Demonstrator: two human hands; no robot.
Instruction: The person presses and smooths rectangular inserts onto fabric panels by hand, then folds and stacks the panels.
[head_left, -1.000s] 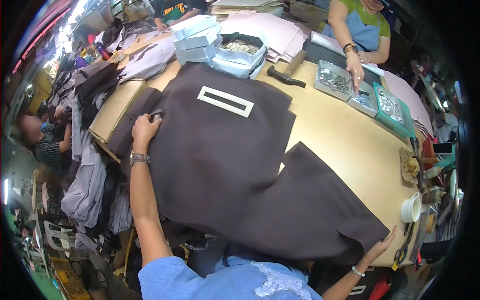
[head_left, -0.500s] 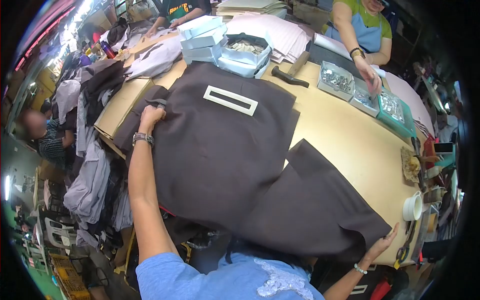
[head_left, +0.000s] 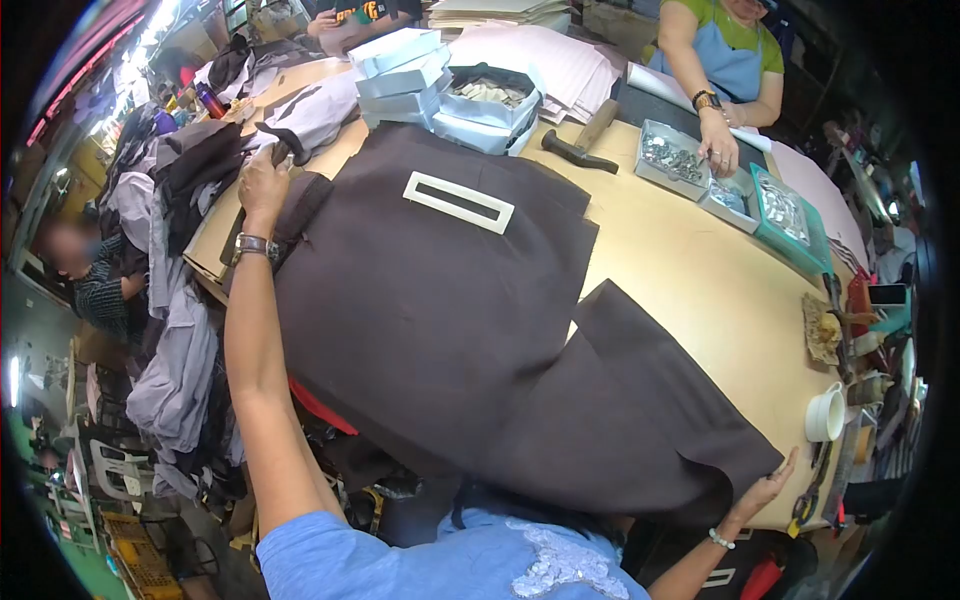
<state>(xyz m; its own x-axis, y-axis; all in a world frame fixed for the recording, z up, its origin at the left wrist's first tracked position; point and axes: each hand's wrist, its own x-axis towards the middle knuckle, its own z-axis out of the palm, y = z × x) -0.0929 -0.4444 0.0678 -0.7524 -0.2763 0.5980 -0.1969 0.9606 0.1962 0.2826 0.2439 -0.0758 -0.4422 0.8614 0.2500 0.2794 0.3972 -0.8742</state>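
A large dark brown sheet of cloth (head_left: 430, 290) spreads over the table, its near edge hanging toward my body. A white rectangular frame (head_left: 459, 203) lies flat on its upper part. My left hand (head_left: 263, 188) is closed around the handle of a hammer with a dark, curved head (head_left: 287, 144), raised at the left beside a rolled dark piece (head_left: 305, 207). At the lower right, my right hand (head_left: 765, 490) holds the corner of the cloth, its thumb partly hidden and its fingertips at the edge.
Another hammer (head_left: 580, 152) lies at the back, near light-blue boxes (head_left: 400, 80). Across the table, a co-worker's hand (head_left: 718, 150) is over trays of metal parts (head_left: 672, 160). A white cup (head_left: 825, 413) and scissors (head_left: 803, 508) are at the right; garments (head_left: 180, 370) hang left.
My left hand has moved up and left with the hammer, whose curved head now shows clearly. The co-worker's hand has shifted left over the trays. My right hand stays put.
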